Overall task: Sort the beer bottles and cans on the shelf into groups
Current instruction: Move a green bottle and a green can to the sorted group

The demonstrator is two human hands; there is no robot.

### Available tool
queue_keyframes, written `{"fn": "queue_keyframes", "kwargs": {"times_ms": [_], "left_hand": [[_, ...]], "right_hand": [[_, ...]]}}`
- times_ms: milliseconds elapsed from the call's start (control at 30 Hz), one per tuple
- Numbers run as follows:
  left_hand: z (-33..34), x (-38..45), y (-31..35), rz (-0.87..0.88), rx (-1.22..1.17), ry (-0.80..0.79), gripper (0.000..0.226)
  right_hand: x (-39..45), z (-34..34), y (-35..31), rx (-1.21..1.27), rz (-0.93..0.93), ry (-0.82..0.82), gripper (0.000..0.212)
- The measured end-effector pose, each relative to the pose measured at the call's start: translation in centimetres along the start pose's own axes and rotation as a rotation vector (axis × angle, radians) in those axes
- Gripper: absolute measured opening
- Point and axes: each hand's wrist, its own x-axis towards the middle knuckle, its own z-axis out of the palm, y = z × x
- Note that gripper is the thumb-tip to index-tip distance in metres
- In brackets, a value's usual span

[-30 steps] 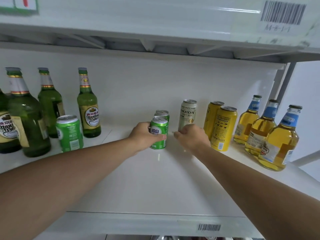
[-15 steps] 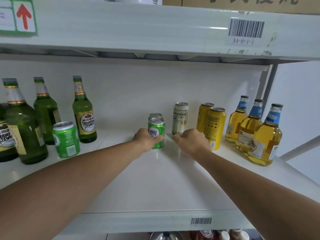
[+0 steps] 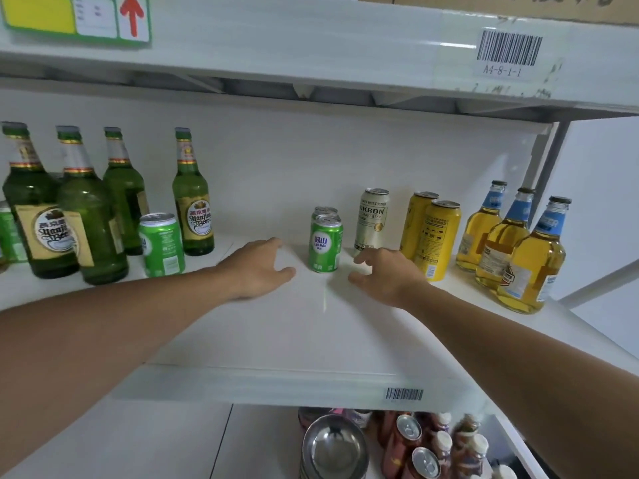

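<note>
Green can (image 3: 326,243): upright at mid-shelf, long axis vertical, pull-tab end up, printed label toward the camera. Second green can (image 3: 324,211) directly behind, mostly hidden, touching or nearly so; cannot tell which.

Left hand (image 3: 260,267): just left of the front can, fingers spread and relaxed, empty, apart from the can. Right hand (image 3: 383,274): just right of it, fingers loosely curled, empty, close to the white can (image 3: 372,218) but not touching as far as visible.

Outward to the right: white can tall and upright; two yellow cans (image 3: 440,238) upright, one behind the other; three pale bottles (image 3: 529,257) with blue neck labels, crowded toward the shelf end.

Outward to the left: lone green can (image 3: 162,244) upright, standing apart from its two likes, beside four green bottles (image 3: 192,202), caps up, labels forward on two.

Shelf (image 3: 311,340): white, flat, bare along the front.

Stage, as judged: matching kinds mostly gathered; lone green can at left not yet with the pair.

Risks, as judged:
- Knuckle or wrist against the white can on any rightward reach; tall and narrow, easy to tip into the yellow pair.
- Sideways push on the front green can: rear can shoved along unseen, or both toppled and rolling to the open front edge.
- Forearm sweep leftward toward the lone can: top-heavy green bottles nearby, glass, likely to break on a fall.
- Pale bottles near the right end: little margin if crowded further.
</note>
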Motion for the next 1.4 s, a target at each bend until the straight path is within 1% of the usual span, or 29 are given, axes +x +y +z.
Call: {"fn": "queue_keyframes", "kwargs": {"times_ms": [67,167,267,367,467,567,633,833,1100,1167,1200,1267,1400], "left_hand": [[-0.8,-2.0,-0.5,-0.008,0.044,0.011,0.081],[-2.1,-4.9,-0.3,-0.071,0.063,0.017,0.083],[-3.4,-8.2,0.6,-0.112,0.090,0.046,0.077],[-4.4,-12.2,1.4,-0.148,0.168,0.026,0.074],[-5.2,-16.1,1.6,-0.219,0.222,0.000,0.078],[-6.3,-19.5,1.1,-0.279,0.249,-0.018,0.083],[-7.4,-21.7,0.2,-0.310,0.275,-0.018,0.081],[-10.5,-27.7,-5.2,-0.396,0.219,0.032,0.074],[-14.9,-35.6,-16.4,-0.476,0.093,0.078,0.082],[-15.3,-37.0,-19.2,-0.485,0.060,0.107,0.076],[-15.4,-37.2,-20.3,-0.482,0.050,0.125,0.072],[-15.8,-37.1,-21.7,-0.472,0.030,0.142,0.073],[-16.6,-34.7,-22.5,-0.423,0.016,0.125,0.072]], "right_hand": [[-1.0,-0.2,-0.4,0.011,-0.012,-0.012,0.055],[-2.3,-0.7,-0.7,0.016,-0.051,-0.017,0.056],[-3.8,-1.4,-1.0,0.025,-0.117,-0.008,0.055],[-5.7,-1.8,-1.5,0.064,-0.174,-0.035,0.055],[-7.3,-1.7,-2.5,0.106,-0.230,-0.066,0.056],[-9.2,-1.3,-4.5,0.141,-0.262,-0.094,0.055],[-10.3,-1.1,-6.2,0.156,-0.285,-0.101,0.054],[-12.8,-0.3,-12.7,0.160,-0.346,-0.101,0.053],[-15.5,3.3,-24.0,0.115,-0.350,-0.131,0.053],[-15.8,4.1,-26.7,0.096,-0.351,-0.135,0.054],[-15.8,4.4,-27.9,0.090,-0.350,-0.129,0.055],[-15.8,4.9,-29.7,0.086,-0.345,-0.124,0.057],[-15.2,5.2,-31.7,0.089,-0.324,-0.120,0.059]]}}
